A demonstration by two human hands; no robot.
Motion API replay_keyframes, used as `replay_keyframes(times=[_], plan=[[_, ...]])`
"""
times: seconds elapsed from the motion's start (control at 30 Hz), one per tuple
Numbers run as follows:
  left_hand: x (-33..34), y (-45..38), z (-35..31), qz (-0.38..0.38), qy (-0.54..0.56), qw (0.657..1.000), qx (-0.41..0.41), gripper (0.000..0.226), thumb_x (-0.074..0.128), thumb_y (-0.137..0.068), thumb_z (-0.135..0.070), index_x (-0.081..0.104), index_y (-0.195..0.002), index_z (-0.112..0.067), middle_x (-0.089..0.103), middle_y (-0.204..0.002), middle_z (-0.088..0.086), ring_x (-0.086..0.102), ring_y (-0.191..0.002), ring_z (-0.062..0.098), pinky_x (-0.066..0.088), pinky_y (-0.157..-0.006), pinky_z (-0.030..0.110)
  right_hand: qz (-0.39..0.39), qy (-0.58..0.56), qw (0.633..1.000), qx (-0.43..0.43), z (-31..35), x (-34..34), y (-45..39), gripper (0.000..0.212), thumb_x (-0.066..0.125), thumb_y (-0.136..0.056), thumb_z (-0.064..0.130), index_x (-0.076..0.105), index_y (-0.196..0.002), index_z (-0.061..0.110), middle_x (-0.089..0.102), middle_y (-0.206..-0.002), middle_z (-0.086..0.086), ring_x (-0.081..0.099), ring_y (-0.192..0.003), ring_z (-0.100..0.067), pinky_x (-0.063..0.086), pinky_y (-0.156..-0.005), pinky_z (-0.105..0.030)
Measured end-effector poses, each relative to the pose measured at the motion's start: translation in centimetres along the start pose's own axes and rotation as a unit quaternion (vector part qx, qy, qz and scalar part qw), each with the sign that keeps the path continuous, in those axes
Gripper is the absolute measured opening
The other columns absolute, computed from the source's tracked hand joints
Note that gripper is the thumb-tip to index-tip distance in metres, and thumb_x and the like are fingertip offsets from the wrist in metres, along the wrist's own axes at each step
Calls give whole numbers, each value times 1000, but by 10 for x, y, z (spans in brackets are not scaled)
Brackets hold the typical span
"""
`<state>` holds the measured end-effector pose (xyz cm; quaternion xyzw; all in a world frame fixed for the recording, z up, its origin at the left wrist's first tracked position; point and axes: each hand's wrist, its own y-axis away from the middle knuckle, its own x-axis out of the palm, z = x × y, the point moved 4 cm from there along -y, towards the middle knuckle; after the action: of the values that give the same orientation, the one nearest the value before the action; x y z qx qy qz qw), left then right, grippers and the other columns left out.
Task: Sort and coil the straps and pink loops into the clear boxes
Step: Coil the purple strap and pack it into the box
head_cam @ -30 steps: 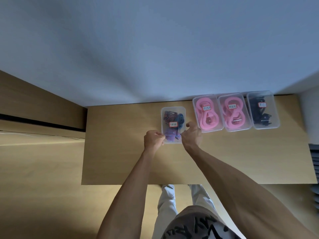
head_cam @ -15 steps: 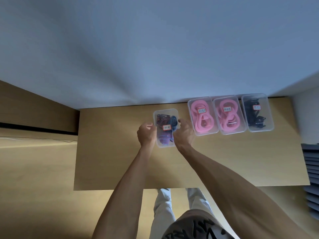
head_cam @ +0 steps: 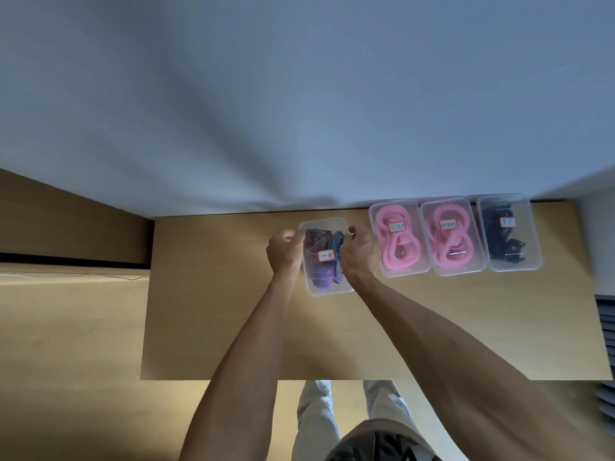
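Note:
A clear lidded box [head_cam: 324,289] with coiled red, blue and purple straps [head_cam: 322,274] and a small white label sits on the wooden table [head_cam: 213,311]. My left hand [head_cam: 283,251] grips its left side and my right hand [head_cam: 357,252] grips its right side, fingers curled over the edges. To its right stand two clear boxes of pink loops [head_cam: 397,237] [head_cam: 451,237] and a clear box of black straps [head_cam: 507,234], all lidded and labelled, in a row against the wall.
The white wall [head_cam: 299,111] rises right behind the boxes. The table's front edge runs across near my legs. A dark slatted object [head_cam: 605,354] stands at the right edge. A wooden ledge [head_cam: 66,227] lies to the left.
Both hands slid from the near end of the strap box up along its sides, and the box moved a little further from me, toward the wall.

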<state>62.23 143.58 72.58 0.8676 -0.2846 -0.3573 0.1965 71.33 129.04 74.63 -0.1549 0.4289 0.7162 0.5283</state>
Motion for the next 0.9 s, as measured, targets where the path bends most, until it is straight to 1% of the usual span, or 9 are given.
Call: replay_keyframes(times=[0.07,0.17,0.33,0.43,0.53,0.6,0.73,0.83,0.9], plan=[[5,-6,-1,1,31,1000,-2,21,66,-92,-31,71,-82,-14,67,-81,0,59,-80,21,47,-74,33,-6,-13,1000,0,6,0,-7,23,51,-94,10,69,-109,5,71,-100,-16,64,-91,-34,48,-71,-41],[8,-14,3,-10,74,997,-33,28,71,-90,-26,63,-66,-13,59,-68,0,51,-72,20,39,-66,32,-6,2,1000,17,10,1,-17,20,53,-95,18,67,-92,5,69,-88,-15,63,-82,-34,43,-63,-39],[11,-17,-3,-15,53,998,-15,20,71,-91,-22,76,-87,-4,74,-89,9,67,-86,28,52,-80,36,11,16,999,32,11,2,-27,15,55,-93,19,67,-92,10,69,-89,-13,64,-85,-33,42,-64,-34],[8,2,-15,-74,-73,990,99,17,65,-92,-18,71,-104,-8,70,-104,12,64,-99,30,47,-78,35,-5,62,997,-53,17,-3,-20,18,52,-91,9,66,-102,7,67,-101,-13,60,-95,-34,40,-72,-39],[14,31,-23,-67,-217,931,286,29,65,-84,-16,66,-112,-9,61,-115,9,56,-108,30,51,-78,39,-59,142,975,-161,11,-16,-5,38,52,-75,-3,66,-108,6,60,-117,-13,51,-108,-35,34,-85,-40],[19,48,-22,-24,-280,889,360,36,71,-76,-23,68,-109,-11,61,-118,7,57,-108,29,52,-80,40,-84,171,969,-159,0,-25,0,53,50,-67,-7,64,-116,9,53,-129,-15,46,-120,-37,33,-96,-43],[31,61,-14,53,-355,865,351,63,80,-73,-34,62,-128,-9,48,-145,14,48,-132,31,49,-98,40,-27,204,975,-85,-21,-32,2,57,50,-78,-7,54,-131,14,32,-152,-13,22,-146,-33,32,-104,-49],[44,58,-21,74,-370,861,342,65,76,-80,-32,56,-136,-7,40,-153,15,39,-141,30,41,-108,37,-7,213,971,-109,-21,-36,-1,43,53,-81,-4,62,-120,13,41,-144,-10,33,-133,-31,44,-92,-46],[51,56,-28,72,-374,861,338,62,74,-82,-30,56,-137,-7,39,-153,18,37,-142,33,39,-111,41,-5,220,966,-133,-19,-37,-4,46,56,-80,-4,62,-121,15,45,-141,-10,35,-131,-31,41,-96,-43]])
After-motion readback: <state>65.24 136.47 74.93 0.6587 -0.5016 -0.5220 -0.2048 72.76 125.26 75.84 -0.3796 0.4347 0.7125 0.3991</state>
